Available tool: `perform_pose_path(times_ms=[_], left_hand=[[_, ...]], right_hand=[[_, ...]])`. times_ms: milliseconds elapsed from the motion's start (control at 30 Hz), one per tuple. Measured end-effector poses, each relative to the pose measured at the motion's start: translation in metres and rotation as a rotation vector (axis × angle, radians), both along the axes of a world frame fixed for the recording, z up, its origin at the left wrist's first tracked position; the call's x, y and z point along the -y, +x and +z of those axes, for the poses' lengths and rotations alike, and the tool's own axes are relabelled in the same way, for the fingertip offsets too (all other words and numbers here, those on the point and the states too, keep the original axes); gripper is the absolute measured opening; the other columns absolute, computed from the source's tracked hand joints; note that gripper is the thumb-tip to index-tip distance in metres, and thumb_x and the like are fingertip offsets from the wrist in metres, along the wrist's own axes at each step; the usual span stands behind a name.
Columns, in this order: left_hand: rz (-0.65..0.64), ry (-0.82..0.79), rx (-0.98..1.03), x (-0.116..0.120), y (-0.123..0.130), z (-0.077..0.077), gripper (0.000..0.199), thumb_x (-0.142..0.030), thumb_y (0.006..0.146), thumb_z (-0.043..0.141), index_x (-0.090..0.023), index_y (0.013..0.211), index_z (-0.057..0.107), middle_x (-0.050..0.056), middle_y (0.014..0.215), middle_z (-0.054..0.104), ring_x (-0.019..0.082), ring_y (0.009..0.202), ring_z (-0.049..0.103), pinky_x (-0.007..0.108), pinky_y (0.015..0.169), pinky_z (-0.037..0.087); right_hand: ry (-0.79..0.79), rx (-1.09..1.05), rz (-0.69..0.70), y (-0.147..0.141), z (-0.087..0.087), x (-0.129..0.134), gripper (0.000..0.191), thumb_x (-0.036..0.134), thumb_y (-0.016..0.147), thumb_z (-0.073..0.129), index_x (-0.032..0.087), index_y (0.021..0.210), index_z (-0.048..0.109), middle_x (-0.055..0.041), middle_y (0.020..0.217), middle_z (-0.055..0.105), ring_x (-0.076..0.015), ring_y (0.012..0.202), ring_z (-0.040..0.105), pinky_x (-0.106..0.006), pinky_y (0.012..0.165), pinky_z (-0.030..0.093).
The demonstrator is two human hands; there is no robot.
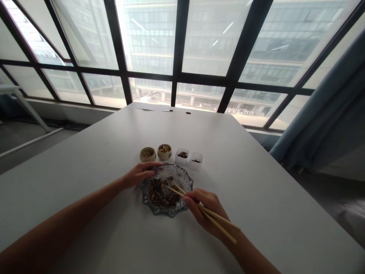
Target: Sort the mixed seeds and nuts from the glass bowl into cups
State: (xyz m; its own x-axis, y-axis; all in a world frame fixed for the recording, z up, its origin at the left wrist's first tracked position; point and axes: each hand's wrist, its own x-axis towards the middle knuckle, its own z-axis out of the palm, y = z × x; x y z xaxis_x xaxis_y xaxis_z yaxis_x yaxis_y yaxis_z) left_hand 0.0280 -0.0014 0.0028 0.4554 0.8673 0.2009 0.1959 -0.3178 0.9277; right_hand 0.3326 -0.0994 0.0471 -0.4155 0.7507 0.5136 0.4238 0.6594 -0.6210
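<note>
A clear glass bowl with a scalloped rim stands on the white table, with brown dried pieces heaped mostly in its left and near parts. My left hand rests at the bowl's far left rim, its fingers stretched out along it. Over the bowl's right edge, my right hand is closed round a pair of wooden chopsticks. The chopstick tips are slightly apart, over the pieces in the bowl. Whether anything is between the tips is too small to tell.
Behind the bowl stand two round tan cups and two white square cups, all with small contents. White paper lies at the far end of the white table. A blue curtain hangs at the right.
</note>
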Motion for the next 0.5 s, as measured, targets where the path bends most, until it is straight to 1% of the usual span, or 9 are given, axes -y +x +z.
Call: perform_pose_path(times_ms=[67, 133, 200, 333, 400, 500], left_hand=[[0.006, 0.012, -0.003, 0.001, 0.000, 0.001, 0.054, -0.045, 0.089, 0.065, -0.013, 0.132, 0.066, 0.014, 0.124, 0.074, 0.031, 0.112, 0.066, 0.038, 0.098, 0.050], [0.013, 0.047, -0.027, 0.003, 0.002, 0.002, 0.053, -0.044, 0.088, 0.064, -0.013, 0.131, 0.066, 0.013, 0.122, 0.074, 0.030, 0.109, 0.066, 0.037, 0.095, 0.050], [0.037, 0.101, -0.069, 0.004, 0.005, 0.004, 0.050, -0.042, 0.088, 0.061, -0.014, 0.130, 0.067, 0.011, 0.119, 0.074, 0.029, 0.106, 0.066, 0.036, 0.093, 0.050], [0.056, 0.190, -0.142, 0.006, 0.007, 0.006, 0.047, -0.033, 0.089, 0.052, -0.014, 0.129, 0.066, 0.010, 0.114, 0.074, 0.027, 0.102, 0.065, 0.035, 0.092, 0.048], [0.063, 0.237, -0.200, 0.008, 0.008, 0.007, 0.048, -0.030, 0.087, 0.050, -0.014, 0.130, 0.064, 0.008, 0.105, 0.074, 0.025, 0.093, 0.065, 0.034, 0.086, 0.049], [0.069, 0.268, -0.251, 0.011, 0.007, 0.009, 0.050, -0.028, 0.086, 0.046, -0.012, 0.132, 0.061, 0.008, 0.098, 0.072, 0.024, 0.087, 0.063, 0.032, 0.080, 0.048]], right_hand=[[0.048, -0.015, -0.004, 0.001, -0.005, -0.003, 0.026, 0.030, 0.099, 0.055, 0.018, 0.082, 0.071, -0.0013, 0.064, 0.064, -0.0117, 0.054, 0.059, -0.021, 0.054, 0.044], [0.069, -0.036, -0.030, 0.002, -0.008, -0.006, 0.028, 0.031, 0.099, 0.056, 0.018, 0.078, 0.069, -0.0005, 0.060, 0.063, -0.0115, 0.051, 0.058, -0.021, 0.051, 0.044], [0.043, -0.040, -0.068, 0.004, -0.010, -0.008, 0.033, 0.034, 0.099, 0.056, 0.019, 0.071, 0.066, 0.0000, 0.056, 0.062, -0.0115, 0.047, 0.057, -0.021, 0.048, 0.043], [-0.037, -0.077, -0.130, 0.010, -0.015, -0.011, 0.037, 0.041, 0.099, 0.056, 0.019, 0.072, 0.069, -0.0002, 0.054, 0.063, -0.0126, 0.044, 0.059, -0.021, 0.045, 0.046], [-0.077, -0.070, -0.155, 0.012, -0.018, -0.012, 0.038, 0.043, 0.098, 0.057, 0.019, 0.071, 0.070, 0.0003, 0.052, 0.062, -0.0125, 0.042, 0.058, -0.021, 0.043, 0.045], [-0.106, -0.065, -0.182, 0.011, -0.021, -0.013, 0.042, 0.046, 0.098, 0.056, 0.019, 0.068, 0.069, -0.0002, 0.051, 0.062, -0.0127, 0.043, 0.058, -0.021, 0.043, 0.046]])
